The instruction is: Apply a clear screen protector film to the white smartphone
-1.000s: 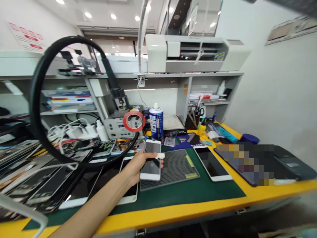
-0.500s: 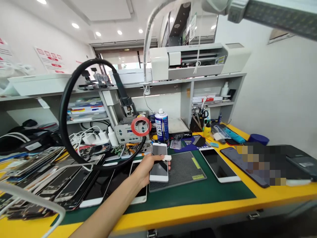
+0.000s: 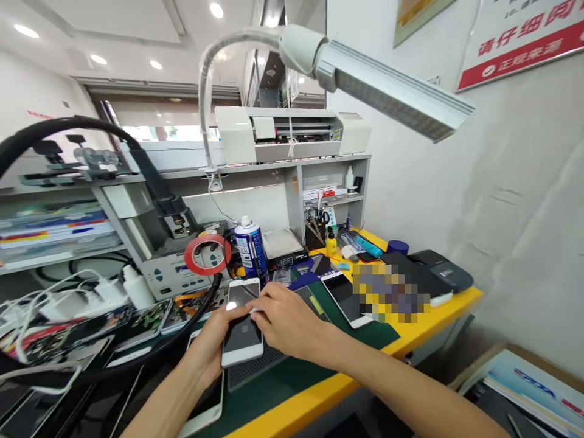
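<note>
My left hand (image 3: pixel 210 340) grips a white-framed smartphone (image 3: pixel 243 342) from its left side, with the thumb lying across the dark screen. The phone is tilted up towards me above a grey perforated mat (image 3: pixel 255 367). My right hand (image 3: pixel 287 317) reaches in from the right, its fingers pinched together over the screen at the left thumb's tip. A small whitish bit (image 3: pixel 253 309) shows between the two hands, largely hidden by the fingers. Another white-framed phone (image 3: pixel 343 298) lies on the green work mat (image 3: pixel 292 389) to the right.
A blue spray can (image 3: pixel 250 252) and a roll of red tape (image 3: pixel 207 255) stand behind the hands. A thick black hose (image 3: pixel 182 337) loops along the left, over several phones and boards. Overhead hangs a lamp (image 3: pixel 392 85). A yellow bottle (image 3: pixel 331 244) stands farther right.
My right hand has come into view and onto the phone by the left thumb, where a white piece showed before. The view has turned right, shifting the bench leftwards.
</note>
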### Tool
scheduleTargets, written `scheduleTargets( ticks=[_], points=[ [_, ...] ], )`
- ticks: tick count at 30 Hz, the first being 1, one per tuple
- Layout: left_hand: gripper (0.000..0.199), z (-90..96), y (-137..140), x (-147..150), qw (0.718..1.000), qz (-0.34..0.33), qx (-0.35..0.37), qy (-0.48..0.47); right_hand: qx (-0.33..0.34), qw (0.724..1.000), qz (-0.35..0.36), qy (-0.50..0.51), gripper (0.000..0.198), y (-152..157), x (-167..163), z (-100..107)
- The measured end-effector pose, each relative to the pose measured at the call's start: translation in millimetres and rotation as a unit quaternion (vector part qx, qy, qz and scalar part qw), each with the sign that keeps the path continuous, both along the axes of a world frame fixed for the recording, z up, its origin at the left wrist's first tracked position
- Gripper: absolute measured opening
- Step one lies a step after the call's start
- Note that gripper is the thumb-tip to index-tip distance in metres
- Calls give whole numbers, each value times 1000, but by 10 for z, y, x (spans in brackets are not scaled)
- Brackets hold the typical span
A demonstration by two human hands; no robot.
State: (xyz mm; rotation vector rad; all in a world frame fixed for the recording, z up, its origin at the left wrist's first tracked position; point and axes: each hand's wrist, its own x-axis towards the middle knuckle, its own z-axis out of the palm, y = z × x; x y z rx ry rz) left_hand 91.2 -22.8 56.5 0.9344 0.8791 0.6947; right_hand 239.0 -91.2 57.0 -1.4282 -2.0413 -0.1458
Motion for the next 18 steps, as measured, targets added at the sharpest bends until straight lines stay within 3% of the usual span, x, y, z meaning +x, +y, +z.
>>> scheduleTargets(
  ticks=[6,11,18],
  points=[
    [14,35,52,-15,998,51,-17,36,-28,999,32,21,27,256,38,8],
    [11,102,86,-18,996,86,-23,9,-26,998,62,10,25,437,50,71],
    [22,150,12,28,996,80,-18,17,-5,999,24,30,28,568,159,12]
  ],
)
